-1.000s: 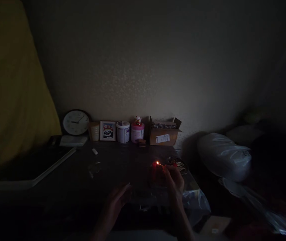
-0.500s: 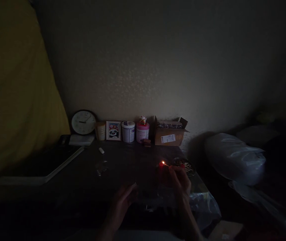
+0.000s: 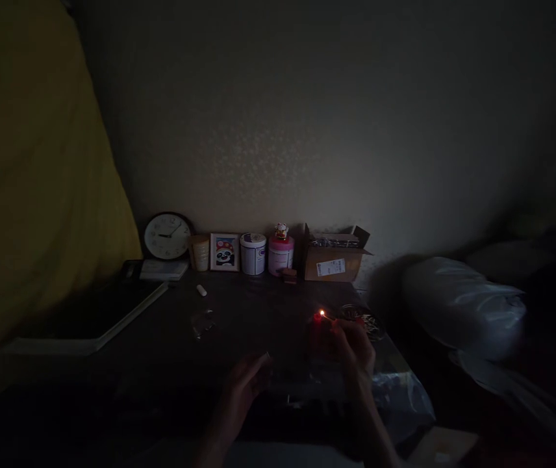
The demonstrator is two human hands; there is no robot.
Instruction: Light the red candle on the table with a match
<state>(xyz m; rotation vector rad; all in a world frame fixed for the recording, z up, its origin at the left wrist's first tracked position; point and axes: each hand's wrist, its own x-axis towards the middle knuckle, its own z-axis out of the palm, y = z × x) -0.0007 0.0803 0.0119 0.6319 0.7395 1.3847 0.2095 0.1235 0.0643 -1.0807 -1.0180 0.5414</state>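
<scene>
The room is very dark. My right hand [image 3: 356, 348] pinches a lit match [image 3: 327, 317], whose small flame sits at the top of a red candle [image 3: 317, 333] on the dark table [image 3: 239, 325]. My left hand [image 3: 246, 390] hovers low over the table to the left of the candle, fingers loosely apart and holding nothing I can see. A round dish [image 3: 363, 323] with small pieces lies just behind my right hand.
Along the wall stand a clock [image 3: 167, 236], a small panda picture [image 3: 224, 252], a white jar [image 3: 252, 253], a pink jar [image 3: 280, 253] and an open cardboard box [image 3: 335, 255]. A flat board [image 3: 93, 318] lies left. A white bag [image 3: 458, 305] sits right. Clear plastic [image 3: 399, 396] hangs at the table's corner.
The view has drifted slightly left, so everything sits a little further right in the picture. My right hand keeps the burning match at the candle top; my left hand has barely moved.
</scene>
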